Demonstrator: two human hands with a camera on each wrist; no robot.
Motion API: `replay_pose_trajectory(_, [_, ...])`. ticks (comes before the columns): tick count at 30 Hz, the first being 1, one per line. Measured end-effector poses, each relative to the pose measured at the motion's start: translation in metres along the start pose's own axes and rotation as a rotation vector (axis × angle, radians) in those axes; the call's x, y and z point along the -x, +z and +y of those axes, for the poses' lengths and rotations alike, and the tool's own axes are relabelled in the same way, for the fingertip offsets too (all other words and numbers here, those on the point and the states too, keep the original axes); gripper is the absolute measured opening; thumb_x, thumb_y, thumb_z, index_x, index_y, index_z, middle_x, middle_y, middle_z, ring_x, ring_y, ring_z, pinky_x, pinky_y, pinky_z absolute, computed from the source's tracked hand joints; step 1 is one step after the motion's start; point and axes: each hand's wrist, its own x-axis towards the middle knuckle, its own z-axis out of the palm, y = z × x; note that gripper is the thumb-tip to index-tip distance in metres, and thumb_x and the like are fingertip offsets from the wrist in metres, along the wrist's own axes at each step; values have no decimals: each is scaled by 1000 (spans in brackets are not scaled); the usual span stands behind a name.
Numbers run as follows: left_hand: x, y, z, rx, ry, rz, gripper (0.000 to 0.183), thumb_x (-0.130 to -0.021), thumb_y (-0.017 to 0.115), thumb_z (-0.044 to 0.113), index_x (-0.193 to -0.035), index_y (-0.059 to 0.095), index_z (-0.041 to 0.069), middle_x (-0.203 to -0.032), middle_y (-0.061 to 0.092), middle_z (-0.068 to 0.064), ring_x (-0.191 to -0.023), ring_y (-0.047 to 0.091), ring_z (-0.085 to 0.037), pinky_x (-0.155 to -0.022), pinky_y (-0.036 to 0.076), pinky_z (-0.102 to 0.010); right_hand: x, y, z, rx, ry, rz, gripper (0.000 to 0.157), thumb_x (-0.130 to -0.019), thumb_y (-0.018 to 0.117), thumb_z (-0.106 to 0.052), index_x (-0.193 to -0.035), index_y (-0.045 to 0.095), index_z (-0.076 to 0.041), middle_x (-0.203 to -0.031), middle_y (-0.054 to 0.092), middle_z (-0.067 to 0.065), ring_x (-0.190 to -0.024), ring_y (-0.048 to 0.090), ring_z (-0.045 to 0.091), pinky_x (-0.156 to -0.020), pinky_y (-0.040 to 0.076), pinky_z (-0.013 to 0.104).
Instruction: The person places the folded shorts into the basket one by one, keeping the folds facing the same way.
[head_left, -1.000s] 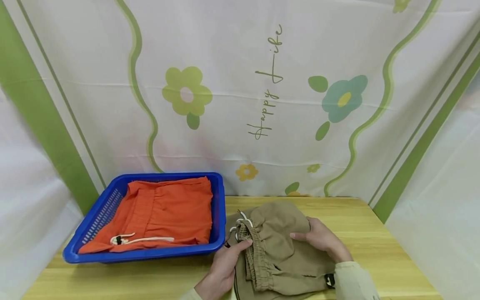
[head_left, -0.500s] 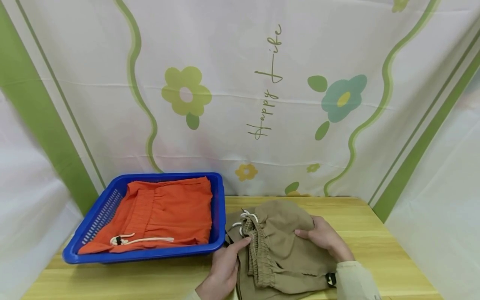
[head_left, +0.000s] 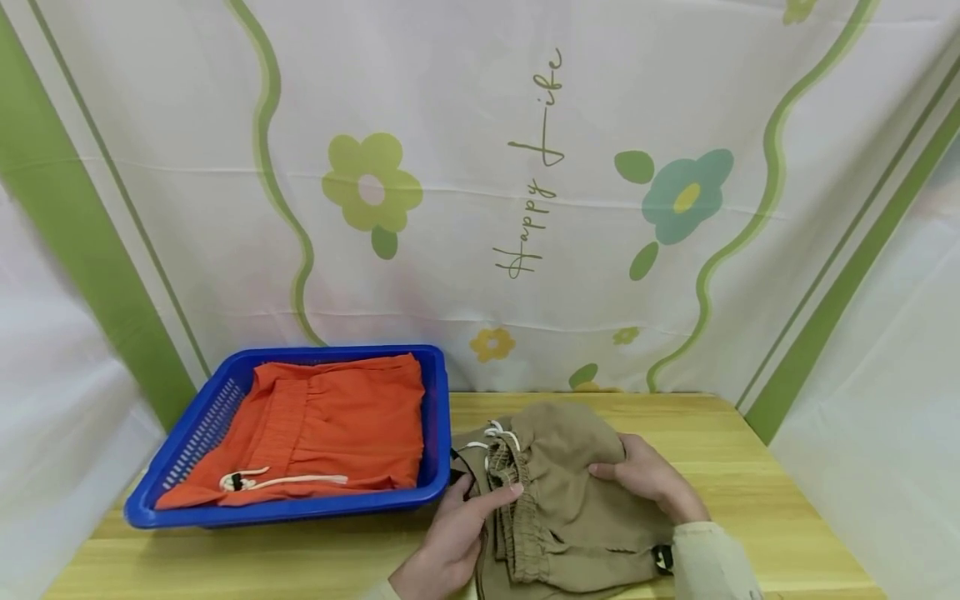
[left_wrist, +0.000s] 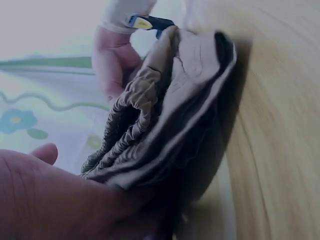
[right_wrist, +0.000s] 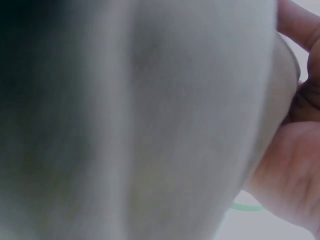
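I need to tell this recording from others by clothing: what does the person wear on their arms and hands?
Both hands are bare, no gloves or rings visible. The right arm wears a pale cream long sleeve with a ribbed cuff, and a small black device with a blue-yellow mark sits at that wrist. The left sleeve barely shows.

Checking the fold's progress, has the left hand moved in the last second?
Yes. The left hand slid slightly right across the khaki shorts, away from the blue basket.

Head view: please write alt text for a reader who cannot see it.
Two hands, left hand and right hand, hold folded khaki drawstring shorts on a light wooden table. Left of them, a blue plastic basket holds folded orange shorts, before a flowered curtain.
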Motion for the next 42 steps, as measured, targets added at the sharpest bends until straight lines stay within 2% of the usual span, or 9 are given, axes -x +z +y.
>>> replay_pose_trajectory(4, [-1,-1,-1,79,-17,-45,131,-82,87,25,-156,-17,-6,-160,-22,-32,-146,-14,-52,-116,1,-65,2,1,-1,-11,20,-9,49,-89,78,-13,-128,58,10,-106,68,11,-89,66,25,-79,55,42])
replay_pose_trajectory(14, [-6,0,-5,-19,10,11,140,-79,88,32,-154,-25,-2,-160,-23,-32,-146,-17,-51,-115,8,-68,0,-2,-3,-55,-59,-73,67,-89,77,-10,-142,44,13,-113,66,14,-97,64,26,-85,53,41])
replay_pose_trajectory(17, [-6,-1,-6,11,31,-61,121,-82,86,26,-160,-2,-2,-163,16,-29,-145,28,-45,-113,33,-57,0,-3,-4,-60,-81,-62,69,-89,77,-9,-145,42,11,-115,65,14,-99,63,26,-86,52,41])
replay_pose_trajectory(19, [-6,-1,-8,33,38,-126,101,-84,84,20,-158,19,-1,-149,46,-23,-125,56,-37,-101,49,-50,0,-3,-6,-64,-88,-61,67,-89,77,-9,-144,44,10,-113,66,14,-97,64,26,-84,52,41])
replay_pose_trajectory(21, [-5,-2,-10,45,39,-172,80,-85,83,15,-149,36,0,-131,61,-16,-106,67,-28,-90,56,-44,1,-3,-7,-62,-85,-58,61,-89,77,-9,-139,49,10,-109,66,13,-94,64,26,-82,53,40])
replay_pose_trajectory(24, [-5,-2,-10,-55,31,-140,83,-84,83,17,-146,33,-6,-134,56,-23,-116,60,-36,-100,48,-51,1,-4,-8,-57,-87,-64,48,-89,77,-10,-128,57,10,-100,67,12,-87,64,26,-78,54,40])
replay_pose_trajectory(30, [-2,0,-7,-334,51,-17,110,-79,88,35,-152,22,-14,-152,26,-39,-138,25,-58,-110,27,-68,3,-5,-9,-43,-82,-64,37,-89,77,-10,-119,62,8,-96,67,12,-84,65,26,-76,54,40])
replay_pose_trajectory(36, [-3,2,-7,-236,131,-94,105,-85,84,34,-160,17,1,-155,31,-30,-138,35,-52,-106,38,-62,5,-5,-10,-30,-68,-33,37,-89,77,-10,-118,62,8,-99,68,11,-85,64,24,-76,53,39])
replay_pose_trajectory(42, [-5,3,-8,-186,170,-99,120,-85,84,32,-162,-5,6,-164,12,-27,-147,17,-50,-114,25,-63,6,-5,-10,-29,-73,-53,39,-90,76,-10,-121,61,9,-101,68,12,-86,65,25,-76,54,39])
